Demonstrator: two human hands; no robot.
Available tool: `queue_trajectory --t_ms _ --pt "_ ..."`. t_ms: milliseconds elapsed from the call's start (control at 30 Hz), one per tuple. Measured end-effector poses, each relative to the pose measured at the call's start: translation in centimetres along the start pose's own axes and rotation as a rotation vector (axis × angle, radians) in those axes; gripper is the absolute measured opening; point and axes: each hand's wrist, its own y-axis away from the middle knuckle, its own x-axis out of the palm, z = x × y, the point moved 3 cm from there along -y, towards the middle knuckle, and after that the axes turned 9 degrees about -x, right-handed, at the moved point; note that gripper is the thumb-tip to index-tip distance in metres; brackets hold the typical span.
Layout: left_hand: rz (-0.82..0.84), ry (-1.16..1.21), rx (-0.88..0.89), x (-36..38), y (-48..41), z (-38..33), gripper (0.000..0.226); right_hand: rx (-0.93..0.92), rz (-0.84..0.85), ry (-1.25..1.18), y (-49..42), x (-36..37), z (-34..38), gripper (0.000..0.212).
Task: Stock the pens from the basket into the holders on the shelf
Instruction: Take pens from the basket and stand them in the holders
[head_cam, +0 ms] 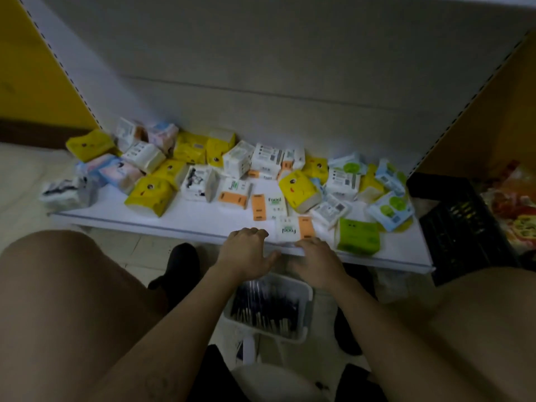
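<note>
Where a "Facial" pack (pixel 287 229) lies, left grip (pixel 246 250) and right grip (pixel 316 261) rest released on the shelf (pixel 174 224)

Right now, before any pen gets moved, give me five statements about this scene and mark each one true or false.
1. The basket of pens sits on the floor below the front edge of the shelf. True.
2. Both hands are inside the basket. False: the left hand and the right hand are up at the shelf's front edge.
3. Pen holders stand on the shelf. False: only soft packs show on it.
4. A green pack lies near the front edge, to the right of the right hand. True.
5. A black crate stands to the right of the shelf. True.
</note>
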Motion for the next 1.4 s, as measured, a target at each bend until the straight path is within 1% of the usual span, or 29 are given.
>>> queue_trajectory --t_ms 100,200,233,367,400,467,500,633,767,833,900,1033,1133,1233,1333,1400 --pt "0.075 0.009 -0.044 2.3 -0.2 0.4 0.053 0.004 0.104 -0.06 -0.5 2.4 -0.7 0.04" --pt "0.213 0.02 -0.11 4.5 -0.6 1.0 0.052 0.065 0.236 -0.104 -1.0 4.6 -1.8 0.047" --pt "0.263 0.036 -0.131 5.3 -0.8 1.3 0.052 0.092 0.271 -0.117 -1.0 5.4 -2.2 0.046" --pt "0.479 0.184 -0.241 9.3 -1.3 1.9 0.044 0.149 0.373 -0.2 -1.0 8.7 -3.5 0.016" --pt "0.514 0.229 -0.278 10.4 -1.5 2.0 0.039 0.155 0.388 -0.234 -1.0 9.5 -3.9 0.015" --pt "0.594 0.288 -0.313 12.7 -1.6 2.1 0.034 0.182 0.405 -0.299 -1.4 11.1 -4.6 0.024" --pt "0.629 0.304 -0.32 13.9 -1.6 2.2 0.033 0.193 0.412 -0.318 -1.6 11.7 -4.9 0.025" --pt "0.659 0.337 -0.357 18.6 -1.4 2.4 0.026 0.258 0.431 -0.35 -1.9 13.8 -6.2 0.021" --pt "0.794 0.339 -0.358 22.9 -1.2 1.9 0.03 0.294 0.455 -0.369 -2.0 15.1 -6.9 0.017" --pt "0.812 0.358 -0.373 24.2 -1.4 1.7 0.029 0.32 0.464 -0.377 -1.9 15.4 -7.3 0.015" --pt "0.789 0.386 -0.395 25.1 -1.6 1.5 0.028 0.349 0.462 -0.393 -1.7 15.7 -7.6 0.013" --pt "0.744 0.417 -0.403 26.2 -1.9 1.4 0.03 0.383 0.454 -0.437 -1.6 16.2 -7.4 0.021" --pt "0.794 0.426 -0.408 26.8 -2.1 1.9 0.027 0.391 0.453 -0.454 -1.6 16.4 -7.2 0.02" --pt "0.838 0.412 -0.427 27.3 -2.4 2.7 0.025 0.404 0.475 -0.47 -1.2 16.5 -8.0 0.025" --pt "0.863 0.531 -0.464 27.6 -2.8 2.6 0.027 0.396 0.512 -0.418 -1.0 16.6 -8.8 0.039" --pt "0.858 0.62 -0.522 27.8 -3.0 2.4 0.029 0.405 0.54 -0.403 -1.0 16.6 -9.1 0.039"
